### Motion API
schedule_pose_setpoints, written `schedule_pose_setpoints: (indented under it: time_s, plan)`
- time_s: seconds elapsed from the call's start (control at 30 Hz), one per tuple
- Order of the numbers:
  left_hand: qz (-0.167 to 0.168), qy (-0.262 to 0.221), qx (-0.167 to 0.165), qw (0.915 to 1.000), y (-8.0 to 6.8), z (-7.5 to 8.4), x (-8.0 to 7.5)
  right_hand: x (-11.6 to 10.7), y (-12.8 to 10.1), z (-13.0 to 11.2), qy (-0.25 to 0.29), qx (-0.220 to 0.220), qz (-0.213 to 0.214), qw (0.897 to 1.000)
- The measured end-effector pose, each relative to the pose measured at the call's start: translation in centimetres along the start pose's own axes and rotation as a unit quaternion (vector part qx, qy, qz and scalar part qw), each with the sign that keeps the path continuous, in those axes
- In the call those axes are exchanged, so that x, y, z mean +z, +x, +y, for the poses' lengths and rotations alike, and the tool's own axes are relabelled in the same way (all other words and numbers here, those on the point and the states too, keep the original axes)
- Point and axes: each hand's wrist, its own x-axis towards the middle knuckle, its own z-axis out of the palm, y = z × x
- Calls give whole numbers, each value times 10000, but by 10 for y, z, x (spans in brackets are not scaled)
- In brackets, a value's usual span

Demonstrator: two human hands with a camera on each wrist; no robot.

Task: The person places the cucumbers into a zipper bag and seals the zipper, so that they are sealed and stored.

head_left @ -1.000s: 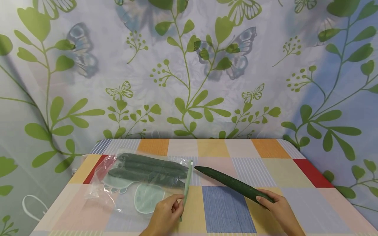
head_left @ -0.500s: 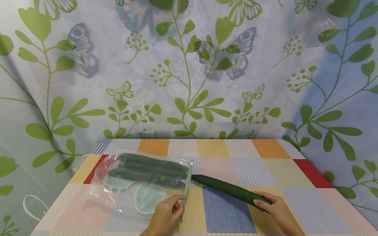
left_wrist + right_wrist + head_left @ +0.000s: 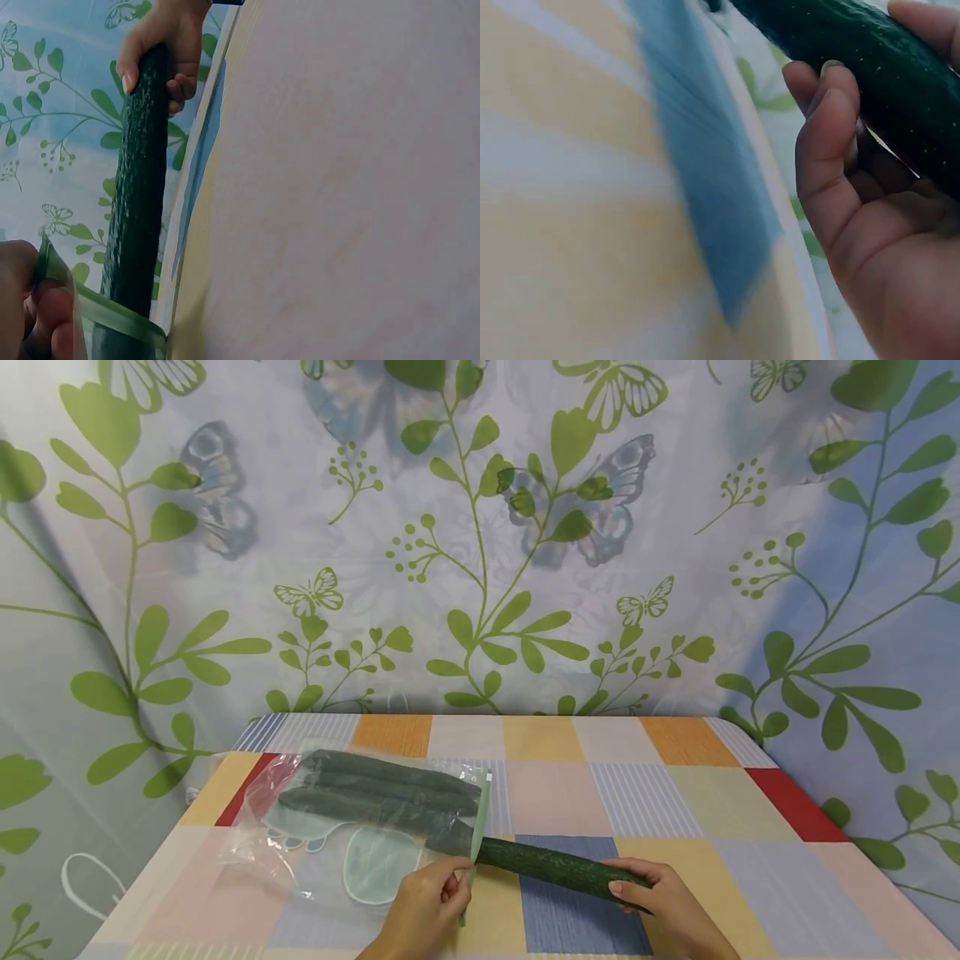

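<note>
Leafy butterfly curtains hang behind my counter [image 3: 570, 768], which wears a checked cloth in many colours. On its left half I see a clear bag [image 3: 330, 835] lying flat, two cucumbers already inside at the far edge. My right hand [image 3: 660, 902] is curled round the thick end of a third cucumber [image 3: 555, 867], which lies low across the blue square with its tip just inside the bag's mouth. My left hand [image 3: 423, 910] pinches the green zip strip [image 3: 476, 831] at that mouth, holding it raised beside the cucumber; the left wrist view shows the strip arching over it.
</note>
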Motion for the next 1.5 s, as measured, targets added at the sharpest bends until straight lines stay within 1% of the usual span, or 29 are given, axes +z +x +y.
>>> schedule_pose_setpoints:
  time_s: [0.13, 0.2, 0.3, 0.43, 0.6, 0.77, 1.0, 1.1, 1.17, 1.2, 1.3, 1.4, 1.43, 1.5]
  plan:
    - [-253, -34, -211, 9995, 1, 1, -4, 16, 9, -2, 129, -7, -381, 9992]
    - [-293, -15, -244, 9993, 1, 2, -5, 22, 12, -4, 220, -9, -474, 9986]
    - [-248, 36, -197, 9995, 1, 0, -7, 29, 18, -6, 113, -120, -584, 9982]
    - [-239, 81, -152, 9996, 1, -2, -10, 38, 24, -7, 131, -161, -553, 9983]
    - [-230, 222, -73, 9995, 2, -3, -12, 50, 32, -11, 445, -154, -471, 9978]
    - [-232, 253, -30, 9994, 2, -4, -13, 64, 40, -15, 597, -169, -280, 9977]
    - [-210, 236, -15, 9995, 2, -4, -15, 86, 55, -25, 545, -431, -49, 9976]
    - [-237, 189, 11, 9995, 2, -3, -15, 95, 63, -29, 637, -557, -72, 9964]
    - [-229, 180, 36, 9996, 2, -3, -14, 101, 69, -30, 689, -724, -134, 9949]
    - [-235, 153, 36, 9996, 2, -2, -14, 104, 71, -30, 694, -895, -213, 9933]
    - [-316, 51, -2, 9995, 2, -1, -13, 112, 78, -32, 792, -1088, -288, 9905]
    - [-551, -159, -110, 9983, 3, 0, -13, 118, 83, -33, 835, -1002, -323, 9909]
    - [-614, -205, -122, 9978, 2, 1, -13, 120, 84, -34, 863, -851, -283, 9922]
    - [-626, -218, -86, 9978, 2, 1, -14, 123, 86, -36, 886, -749, -287, 9928]
